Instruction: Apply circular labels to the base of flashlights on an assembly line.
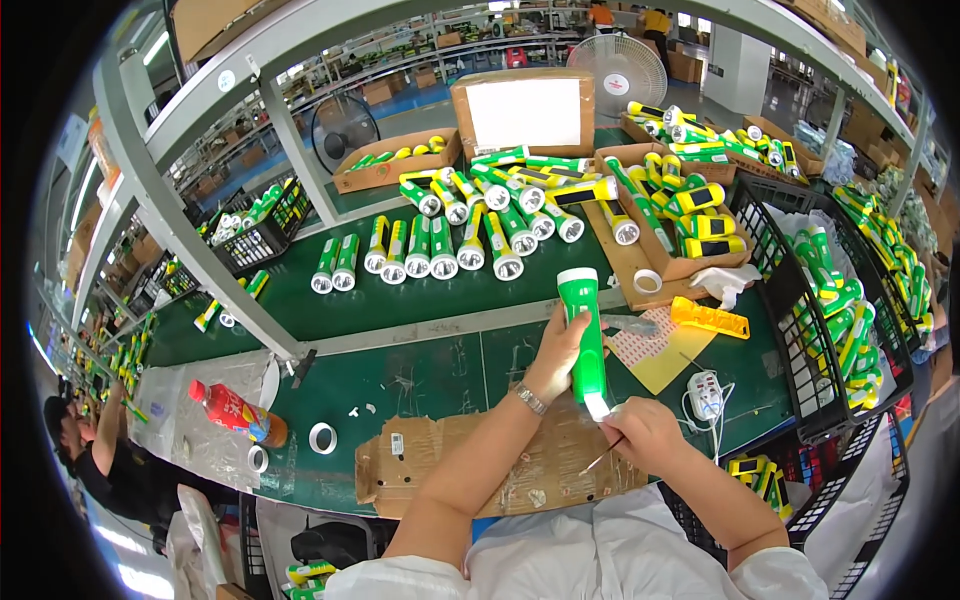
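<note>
My left hand [557,355] is closed around a green flashlight [588,345], which stands nearly upright with its white-rimmed head at the top. At its lower end sits a small bright white piece [597,405]; I cannot tell whether it belongs to the flashlight. The fingers of my right hand [645,435] pinch close beside that piece. A thin pointed tool [604,456] sticks out from the right hand, slanting down to the left; its exact kind is unclear. Below both hands lies a worn brown cardboard sheet [440,465] on the green bench.
Rows of green and yellow flashlights [440,245] stand at the back, beside a filled carton [680,215]. A black crate [800,330] flanks the right side. Nearby lie a yellow sticker sheet [660,350], a power strip [705,395], a drink bottle [237,413] and tape rolls [322,438].
</note>
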Motion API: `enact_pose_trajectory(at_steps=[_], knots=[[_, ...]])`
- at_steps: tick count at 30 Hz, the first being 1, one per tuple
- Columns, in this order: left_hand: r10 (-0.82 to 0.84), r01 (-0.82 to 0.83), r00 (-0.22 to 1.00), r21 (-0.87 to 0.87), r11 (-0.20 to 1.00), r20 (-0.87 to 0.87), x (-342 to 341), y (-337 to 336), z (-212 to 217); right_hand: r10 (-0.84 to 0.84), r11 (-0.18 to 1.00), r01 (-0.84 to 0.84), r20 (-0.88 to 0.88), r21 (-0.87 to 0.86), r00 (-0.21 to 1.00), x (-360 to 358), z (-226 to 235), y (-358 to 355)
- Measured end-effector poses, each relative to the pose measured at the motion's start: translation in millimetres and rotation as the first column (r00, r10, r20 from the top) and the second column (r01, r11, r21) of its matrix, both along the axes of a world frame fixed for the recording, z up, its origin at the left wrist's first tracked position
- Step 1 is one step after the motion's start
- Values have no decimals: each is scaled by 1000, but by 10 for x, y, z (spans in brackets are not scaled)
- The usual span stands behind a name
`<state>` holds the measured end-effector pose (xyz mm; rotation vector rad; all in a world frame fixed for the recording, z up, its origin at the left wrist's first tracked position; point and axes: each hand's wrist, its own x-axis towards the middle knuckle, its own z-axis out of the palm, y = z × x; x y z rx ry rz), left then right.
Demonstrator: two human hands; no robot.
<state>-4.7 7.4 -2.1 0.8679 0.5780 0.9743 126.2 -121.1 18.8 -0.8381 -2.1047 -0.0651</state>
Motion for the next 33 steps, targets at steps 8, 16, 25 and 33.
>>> enact_pose_trajectory(at_steps=[8,16,25,33], knots=[[72,-77,996,-79,994,-60,42,-93,-92,-83,996,81,-96,-19,992,-92,-103,-45],[53,-73,987,-129,989,-150,55,-113,-86,-115,992,102,-199,-73,973,-180,-157,-65],[39,-56,990,-121,991,-135,57,-135,-85,-479,788,114,-487,-605,730,-171,-163,103],[-135,139,985,-37,990,107,64,-197,98,-632,310,-389,-494,-868,597,-46,-154,191]])
